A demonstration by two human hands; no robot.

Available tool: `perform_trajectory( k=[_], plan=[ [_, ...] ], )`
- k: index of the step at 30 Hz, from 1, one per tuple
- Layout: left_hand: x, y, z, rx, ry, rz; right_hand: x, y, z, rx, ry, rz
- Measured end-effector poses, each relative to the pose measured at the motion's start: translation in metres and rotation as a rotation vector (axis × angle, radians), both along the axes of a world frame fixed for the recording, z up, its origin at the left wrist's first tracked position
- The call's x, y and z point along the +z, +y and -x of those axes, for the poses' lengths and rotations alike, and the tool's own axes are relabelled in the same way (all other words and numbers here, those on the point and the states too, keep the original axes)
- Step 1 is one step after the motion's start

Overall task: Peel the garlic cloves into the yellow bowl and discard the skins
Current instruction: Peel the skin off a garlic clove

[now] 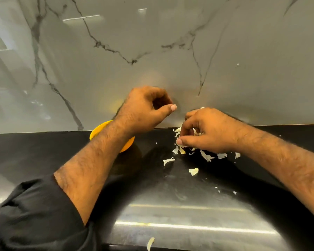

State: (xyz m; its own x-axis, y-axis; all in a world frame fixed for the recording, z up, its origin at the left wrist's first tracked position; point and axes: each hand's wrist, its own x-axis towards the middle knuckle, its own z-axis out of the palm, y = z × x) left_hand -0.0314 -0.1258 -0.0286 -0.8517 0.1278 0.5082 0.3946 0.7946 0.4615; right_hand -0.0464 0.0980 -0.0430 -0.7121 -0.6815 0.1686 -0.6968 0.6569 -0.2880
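Black and shiny, the counter [43,153] fills the lower half of the frame, with a grey marble wall [152,42] above it. The yellow bowl [98,130] sits left of the middle, mostly hidden behind the left arm. The left hand [143,111] hangs above it, its grip loosely curled and holding nothing that shows. The right hand [207,131], right of the middle, pinches its fingers on white garlic skins [206,156] piled on the counter. More bits [193,171] lie near.
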Motion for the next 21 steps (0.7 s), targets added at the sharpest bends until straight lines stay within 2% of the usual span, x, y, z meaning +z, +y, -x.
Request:
perform_trajectory(
  k=[3,8,16,21],
  plan=[
    [0.000,-0.009,-0.003,-0.031,-0.039,-0.132,-0.004,-0.003,0.000,0.006,-0.034,-0.029],
    [0.003,-0.013,-0.007,-0.062,-0.063,-0.229,-0.010,-0.004,0.000,-0.004,-0.073,-0.003],
    [0.002,-0.008,-0.012,-0.099,-0.094,-0.224,-0.007,-0.007,-0.006,0.008,-0.062,-0.011],
    [0.000,-0.003,-0.011,-0.115,-0.103,-0.201,0.008,0.010,-0.006,0.018,-0.140,0.262]
  ],
)
